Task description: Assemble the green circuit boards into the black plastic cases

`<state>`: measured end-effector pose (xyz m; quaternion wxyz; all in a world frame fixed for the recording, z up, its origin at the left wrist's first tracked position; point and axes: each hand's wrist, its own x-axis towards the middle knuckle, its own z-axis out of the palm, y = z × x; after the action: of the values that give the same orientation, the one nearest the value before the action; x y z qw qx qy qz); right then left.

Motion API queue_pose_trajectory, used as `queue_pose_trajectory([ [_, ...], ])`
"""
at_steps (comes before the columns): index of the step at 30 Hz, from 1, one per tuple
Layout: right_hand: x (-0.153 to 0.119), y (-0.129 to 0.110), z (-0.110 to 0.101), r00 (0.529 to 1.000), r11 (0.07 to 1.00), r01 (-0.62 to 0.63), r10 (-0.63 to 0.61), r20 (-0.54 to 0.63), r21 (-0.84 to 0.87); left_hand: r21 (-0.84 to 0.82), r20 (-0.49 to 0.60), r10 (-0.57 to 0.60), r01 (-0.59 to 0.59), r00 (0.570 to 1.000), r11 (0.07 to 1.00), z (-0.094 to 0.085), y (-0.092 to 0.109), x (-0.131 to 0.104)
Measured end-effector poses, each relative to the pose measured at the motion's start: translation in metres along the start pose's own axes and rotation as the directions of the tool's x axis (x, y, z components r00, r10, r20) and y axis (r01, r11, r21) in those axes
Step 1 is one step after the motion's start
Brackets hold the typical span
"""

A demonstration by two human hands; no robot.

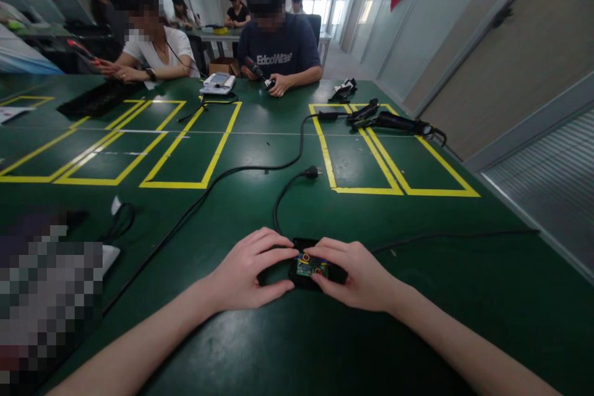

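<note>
In front of me on the table, a black plastic case lies with a small green circuit board in it, yellow and coloured parts showing on top. My left hand grips the case's left side, fingertips at its upper edge and thumb at its lower edge. From the right, my right hand has its index finger and thumb on the board, pinching it across. The fingers partly hide both board and case. A black power cord with a plug runs from behind the case.
Yellow tape rectangles mark the green table. A long black cable crosses to black tools at the far right. Another cable runs right. Across the table a person handles a tool; another person sits left.
</note>
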<state>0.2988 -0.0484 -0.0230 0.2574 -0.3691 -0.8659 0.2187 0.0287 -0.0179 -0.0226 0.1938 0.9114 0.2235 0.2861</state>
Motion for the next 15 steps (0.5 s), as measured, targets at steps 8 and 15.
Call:
queue_pose_trajectory([
  [8,-0.0025,-0.0006,0.0023,0.978,0.975,0.186,-0.196,-0.075,-0.119,-0.04,-0.022,-0.039,0.038,0.999,0.998,0.0034,0.0028,0.0002],
  [15,-0.0035,-0.0062,0.0054,0.985,0.982,0.173,-0.174,-0.012,-0.071,-0.064,0.056,-0.073,0.077,0.996,0.995,0.0036,0.0032,0.0031],
])
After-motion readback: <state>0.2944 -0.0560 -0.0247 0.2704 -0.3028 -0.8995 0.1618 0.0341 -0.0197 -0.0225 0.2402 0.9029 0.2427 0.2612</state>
